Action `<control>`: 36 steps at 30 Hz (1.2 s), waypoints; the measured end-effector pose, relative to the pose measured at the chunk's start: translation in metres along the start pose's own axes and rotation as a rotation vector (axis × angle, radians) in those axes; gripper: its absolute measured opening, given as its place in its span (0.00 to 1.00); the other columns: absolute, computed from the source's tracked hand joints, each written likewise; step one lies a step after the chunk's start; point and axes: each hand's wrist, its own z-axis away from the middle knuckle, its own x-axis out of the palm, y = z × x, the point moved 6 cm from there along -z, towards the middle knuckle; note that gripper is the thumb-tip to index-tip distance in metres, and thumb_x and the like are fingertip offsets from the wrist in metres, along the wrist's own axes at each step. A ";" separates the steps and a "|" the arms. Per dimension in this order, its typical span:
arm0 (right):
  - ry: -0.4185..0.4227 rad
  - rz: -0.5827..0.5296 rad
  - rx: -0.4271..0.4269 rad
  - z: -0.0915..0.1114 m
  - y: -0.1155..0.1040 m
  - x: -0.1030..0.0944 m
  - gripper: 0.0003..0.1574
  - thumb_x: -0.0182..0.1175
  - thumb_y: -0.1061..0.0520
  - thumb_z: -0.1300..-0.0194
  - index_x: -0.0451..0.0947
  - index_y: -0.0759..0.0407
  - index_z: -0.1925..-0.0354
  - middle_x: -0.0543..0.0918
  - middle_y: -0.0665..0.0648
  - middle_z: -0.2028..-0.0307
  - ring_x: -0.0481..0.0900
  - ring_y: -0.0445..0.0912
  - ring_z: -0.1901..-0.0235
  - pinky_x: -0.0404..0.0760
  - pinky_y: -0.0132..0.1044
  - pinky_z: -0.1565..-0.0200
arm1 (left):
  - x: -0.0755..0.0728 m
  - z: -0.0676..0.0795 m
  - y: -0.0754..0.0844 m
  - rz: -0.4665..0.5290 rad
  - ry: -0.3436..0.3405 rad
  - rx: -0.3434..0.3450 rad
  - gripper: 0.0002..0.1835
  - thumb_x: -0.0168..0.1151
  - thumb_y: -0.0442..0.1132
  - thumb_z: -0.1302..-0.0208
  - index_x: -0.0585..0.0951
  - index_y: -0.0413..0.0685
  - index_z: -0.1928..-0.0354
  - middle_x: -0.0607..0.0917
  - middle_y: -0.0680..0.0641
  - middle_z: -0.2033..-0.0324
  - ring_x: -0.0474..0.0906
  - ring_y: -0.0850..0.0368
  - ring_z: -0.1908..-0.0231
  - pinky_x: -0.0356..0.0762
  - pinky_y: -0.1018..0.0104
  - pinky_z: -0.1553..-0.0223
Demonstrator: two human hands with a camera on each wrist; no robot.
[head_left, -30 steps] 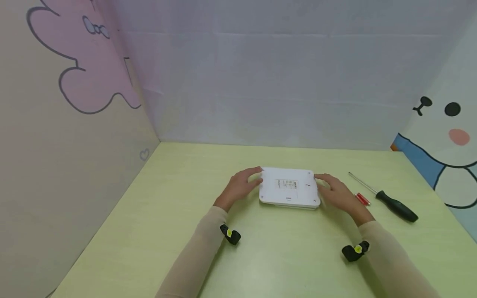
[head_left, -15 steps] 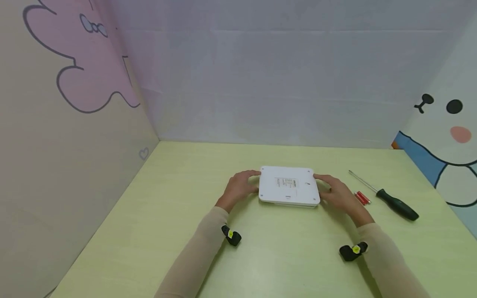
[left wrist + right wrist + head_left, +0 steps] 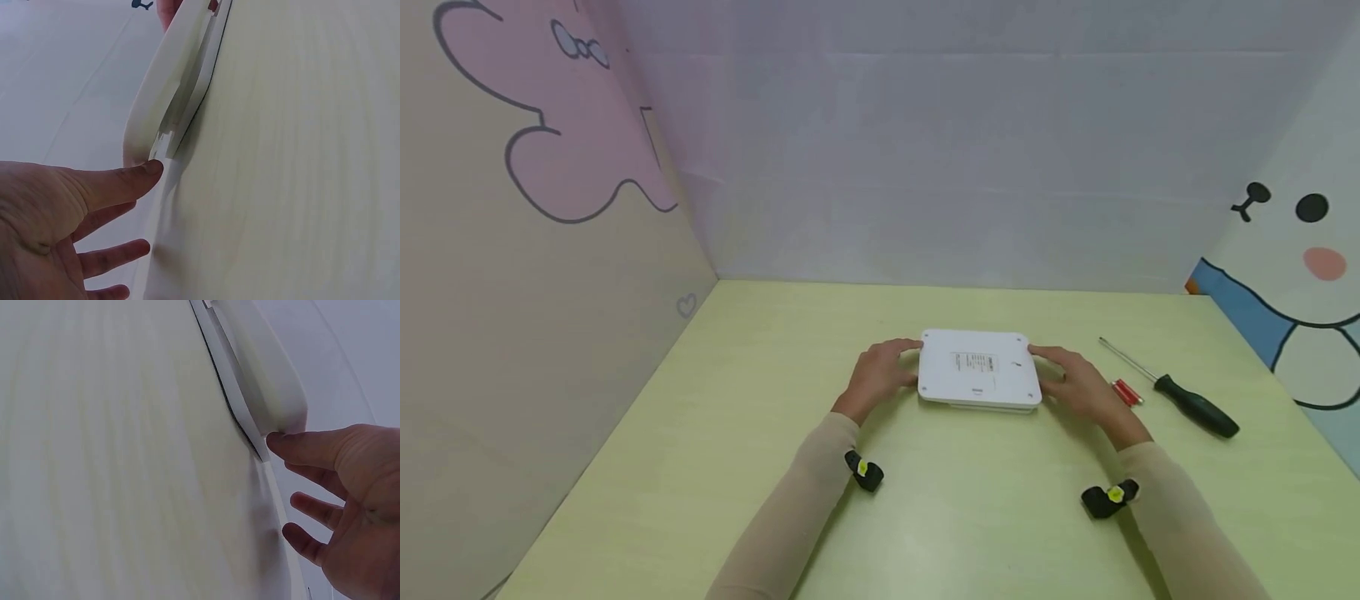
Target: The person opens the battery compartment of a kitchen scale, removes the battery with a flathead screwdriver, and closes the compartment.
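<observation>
A white rectangular plastic cover (image 3: pixel 979 369), with a printed label and screw holes at its corners, sits face up over a thinner flat panel (image 3: pixel 234 394). A narrow gap shows between the two parts in both wrist views. My left hand (image 3: pixel 876 375) pinches the cover's left edge, its thumb at the lower rim and its other fingers spread. At the opposite edge my right hand (image 3: pixel 1075 387) pinches the cover the same way, thumb tip under the rim. What lies inside the casing is hidden.
Right of the right hand lie red batteries (image 3: pixel 1127 392) and a screwdriver (image 3: pixel 1195 406) with a dark green handle. The pale yellow-green table (image 3: pixel 775 350) meets a plain wall (image 3: pixel 880 167) behind and printed side panels.
Both thumbs have shifted lower along the cover's side edges, and the hands now pinch its rim. The cover has barely moved. The head view has tilted slightly.
</observation>
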 end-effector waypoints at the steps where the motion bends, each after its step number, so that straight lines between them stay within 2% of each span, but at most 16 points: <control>1: -0.001 -0.002 -0.001 0.000 0.000 0.000 0.34 0.58 0.64 0.33 0.63 0.69 0.31 0.65 0.75 0.33 0.58 0.72 0.32 0.64 0.69 0.39 | 0.000 0.000 0.000 -0.001 -0.003 -0.001 0.31 0.74 0.43 0.45 0.77 0.63 0.37 0.76 0.54 0.35 0.69 0.49 0.33 0.66 0.51 0.34; 5: -0.011 -0.005 0.001 0.001 -0.002 -0.002 0.33 0.57 0.64 0.32 0.63 0.68 0.31 0.65 0.75 0.33 0.58 0.71 0.32 0.66 0.69 0.40 | -0.002 -0.001 0.000 0.011 -0.014 0.005 0.31 0.75 0.46 0.46 0.79 0.62 0.38 0.77 0.52 0.36 0.72 0.49 0.35 0.69 0.52 0.36; 11: -0.024 -0.029 -0.017 0.000 -0.003 -0.005 0.33 0.57 0.65 0.32 0.63 0.69 0.32 0.65 0.75 0.33 0.58 0.72 0.33 0.68 0.70 0.43 | -0.006 -0.001 -0.001 0.084 -0.019 0.009 0.30 0.75 0.49 0.47 0.80 0.62 0.40 0.80 0.51 0.39 0.78 0.51 0.41 0.75 0.55 0.43; 19: -0.043 -0.085 0.007 0.002 0.003 -0.009 0.32 0.55 0.67 0.31 0.64 0.67 0.31 0.63 0.73 0.31 0.56 0.70 0.30 0.70 0.66 0.42 | -0.008 -0.002 -0.003 0.171 -0.024 0.047 0.26 0.73 0.48 0.44 0.82 0.58 0.41 0.81 0.51 0.40 0.77 0.49 0.40 0.77 0.55 0.44; 26: -0.054 -0.154 -0.008 0.007 0.001 -0.013 0.30 0.54 0.57 0.27 0.65 0.66 0.31 0.64 0.71 0.31 0.58 0.66 0.30 0.73 0.61 0.42 | -0.010 -0.003 -0.005 0.233 -0.022 0.064 0.24 0.73 0.47 0.44 0.83 0.58 0.43 0.82 0.52 0.42 0.78 0.49 0.41 0.79 0.56 0.47; 32: -0.015 -0.176 -0.023 0.010 0.000 -0.017 0.29 0.52 0.51 0.25 0.68 0.65 0.33 0.69 0.68 0.33 0.63 0.63 0.33 0.74 0.57 0.42 | -0.012 -0.002 -0.005 0.289 -0.024 0.065 0.22 0.71 0.48 0.41 0.83 0.58 0.44 0.82 0.52 0.41 0.79 0.49 0.42 0.79 0.53 0.47; 34: -0.002 -0.169 -0.021 0.011 0.000 -0.018 0.28 0.52 0.50 0.25 0.69 0.63 0.34 0.71 0.67 0.34 0.66 0.59 0.35 0.75 0.55 0.43 | -0.013 -0.002 -0.004 0.303 -0.024 0.063 0.22 0.70 0.49 0.41 0.83 0.58 0.44 0.82 0.52 0.41 0.79 0.49 0.43 0.79 0.53 0.47; 36: 0.009 -0.161 -0.012 0.011 0.001 -0.019 0.28 0.51 0.49 0.25 0.70 0.63 0.34 0.73 0.67 0.36 0.70 0.52 0.39 0.76 0.50 0.45 | -0.013 -0.002 -0.004 0.328 -0.024 0.058 0.22 0.70 0.50 0.41 0.84 0.58 0.44 0.83 0.52 0.43 0.81 0.50 0.44 0.78 0.52 0.47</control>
